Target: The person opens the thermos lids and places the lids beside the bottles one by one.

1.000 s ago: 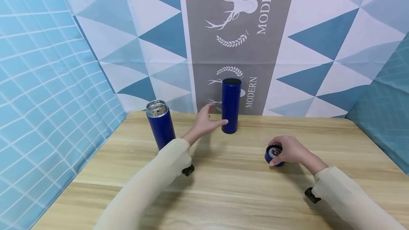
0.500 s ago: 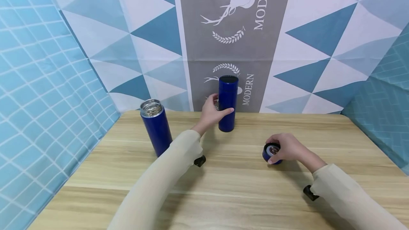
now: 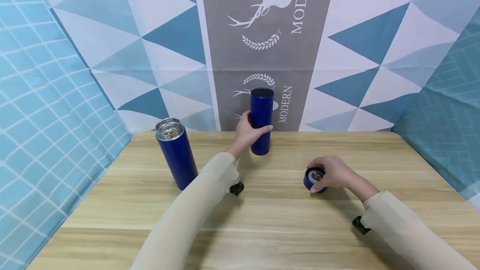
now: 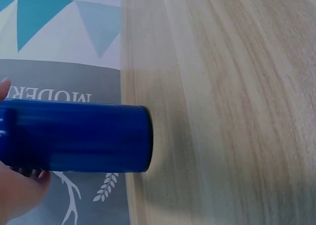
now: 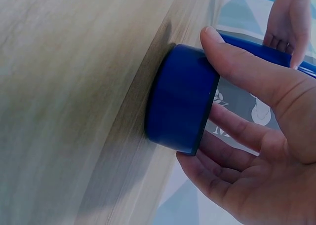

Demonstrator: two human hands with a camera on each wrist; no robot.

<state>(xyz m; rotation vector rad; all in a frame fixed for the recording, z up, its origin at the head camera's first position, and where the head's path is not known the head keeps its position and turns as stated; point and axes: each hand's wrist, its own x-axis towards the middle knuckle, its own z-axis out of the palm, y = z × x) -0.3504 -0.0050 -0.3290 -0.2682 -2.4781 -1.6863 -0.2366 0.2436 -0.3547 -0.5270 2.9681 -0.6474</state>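
Observation:
My left hand (image 3: 247, 136) grips a closed dark blue thermos (image 3: 261, 113) at the back of the table, its thumb across the front and its fingers round the far side. That thermos stands upright with a black top; its base (image 4: 148, 138) shows in the left wrist view. Over to the right, my right hand (image 3: 333, 173) pinches a blue thermos lid (image 5: 182, 99) by its rim, thumb on one side and fingers on the other. The lid sits on the wooden table, inner side up. A second blue thermos (image 3: 177, 155) stands uncapped at the left, its steel mouth showing.
The wooden table (image 3: 262, 220) meets a patterned cloth backdrop (image 3: 180, 61) right behind the closed thermos. Blue tiled cloth (image 3: 48, 107) hangs along the left side, with teal cloth (image 3: 442, 120) on the right. My left forearm passes close to the uncapped thermos.
My left hand has moved right and closed its fingers round the closed thermos. My right hand stays on the lid. The head view has shifted slightly to the right.

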